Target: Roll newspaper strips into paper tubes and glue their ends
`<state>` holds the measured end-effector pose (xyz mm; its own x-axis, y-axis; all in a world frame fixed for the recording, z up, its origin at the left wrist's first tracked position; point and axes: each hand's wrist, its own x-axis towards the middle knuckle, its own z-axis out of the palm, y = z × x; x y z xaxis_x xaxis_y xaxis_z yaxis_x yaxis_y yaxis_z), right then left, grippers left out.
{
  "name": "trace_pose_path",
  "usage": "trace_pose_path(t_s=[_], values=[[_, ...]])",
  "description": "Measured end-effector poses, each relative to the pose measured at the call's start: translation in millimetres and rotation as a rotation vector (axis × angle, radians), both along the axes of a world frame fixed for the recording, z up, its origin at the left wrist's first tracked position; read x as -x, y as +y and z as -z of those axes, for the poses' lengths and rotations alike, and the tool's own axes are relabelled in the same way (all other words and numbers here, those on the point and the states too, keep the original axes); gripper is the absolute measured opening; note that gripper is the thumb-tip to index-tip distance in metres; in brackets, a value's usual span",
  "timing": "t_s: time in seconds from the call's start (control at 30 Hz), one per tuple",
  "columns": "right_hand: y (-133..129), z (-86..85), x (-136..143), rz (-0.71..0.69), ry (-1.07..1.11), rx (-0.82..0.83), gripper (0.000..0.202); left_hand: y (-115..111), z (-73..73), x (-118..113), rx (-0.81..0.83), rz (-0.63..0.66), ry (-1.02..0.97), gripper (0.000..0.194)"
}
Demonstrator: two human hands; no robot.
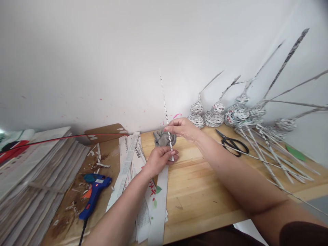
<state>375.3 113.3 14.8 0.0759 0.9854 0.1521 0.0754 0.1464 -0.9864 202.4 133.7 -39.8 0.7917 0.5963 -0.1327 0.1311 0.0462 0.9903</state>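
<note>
While the left hand (156, 160) pinches the slim paper rod (164, 99) near its lower end, the right hand (184, 129) has thumb and fingers closed on it further up. The rod stands nearly upright between them, leaning a little to the left, in front of a crumpled grey cloth (159, 137) on the wooden table (197, 194). Its pale tip fades into the white wall, so just where it ends is hard to make out.

It looks like rolled newsprint, and should be very light and fairly stiff along its length — though a hard squeeze would likely flatten it and a sharp bend leave a crease. Dry paper ought not to slip much. A light fingertip hold near the bottom, with a second one higher up, seems the right way to steady it.

Left of the hands lie printed paper strips (159, 208) and a blue glue gun (94, 198), its small light glowing red. To the right are black-handled scissors (239, 142) and more loose rods (269, 153) — beside woven gourd shapes (214, 119) against the wall.
</note>
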Motion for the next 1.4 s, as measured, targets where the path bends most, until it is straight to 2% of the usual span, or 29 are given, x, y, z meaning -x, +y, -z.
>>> trace_pose_path(t_s=[0.27,0.47,0.5,0.63,0.7,0.8,0.87,0.9,1.0,1.03,1.07,1.2,1.23,1.33,1.4], values=[[-4,-9.2,2,0.078,0.053,-0.057,0.041,-1,1.3,0,-0.043,0.013,0.026,0.033],[-10,-19.8,10,0.363,-0.191,-0.147,0.044,-2,-2.2,0,-0.121,-0.009,0.037,0.031],[-11,-21.1,9,0.346,-0.225,-0.150,0.044,-2,-3.4,0,-0.112,-0.005,0.031,0.031],[-12,-21.7,5,0.097,-0.234,-0.071,0.043,-2,-8.5,1,-0.072,0.004,0.018,0.032],[-11,-20.0,5,0.130,-0.234,-0.076,0.043,-3,-9.7,1,-0.078,0.002,0.020,0.032],[-11,-18.9,8,0.294,-0.237,-0.136,0.043,-4,-9.0,1,-0.094,-0.006,0.022,0.032],[-11,-19.8,8,0.306,-0.206,-0.146,0.043,-4,-7.5,1,-0.055,-0.001,0.004,0.032],[-12,-20.3,8,0.257,-0.192,-0.132,0.044,-3,-6.7,1,-0.025,0.008,-0.011,0.032],[-12,-19.4,2,-0.020,-0.188,-0.015,0.044,-2,-5.4,2,0.042,0.039,-0.045,0.032],[-11,-18.0,1,-0.063,-0.191,0.011,0.043,-2,-5.5,2,0.049,0.046,-0.047,0.032],[-10,-16.3,0,-0.057,-0.194,0.015,0.042,-2,-5.8,2,0.052,0.053,-0.048,0.033],[-6,-11.3,2,0.181,-0.191,-0.088,0.040,-3,-6.6,2,0.051,0.083,-0.080,0.034],[-6,-11.4,3,0.176,-0.184,-0.086,0.040,-3,-6.5,2,0.055,0.086,-0.091,0.033],[-7,-13.1,5,0.028,-0.151,-0.018,0.044,-2,-6.1,2,0.067,0.075,-0.099,0.032],[-7,-13.6,6,0.037,-0.153,-0.020,0.042,-3,-6.3,2,0.058,0.067,-0.091,0.032]])
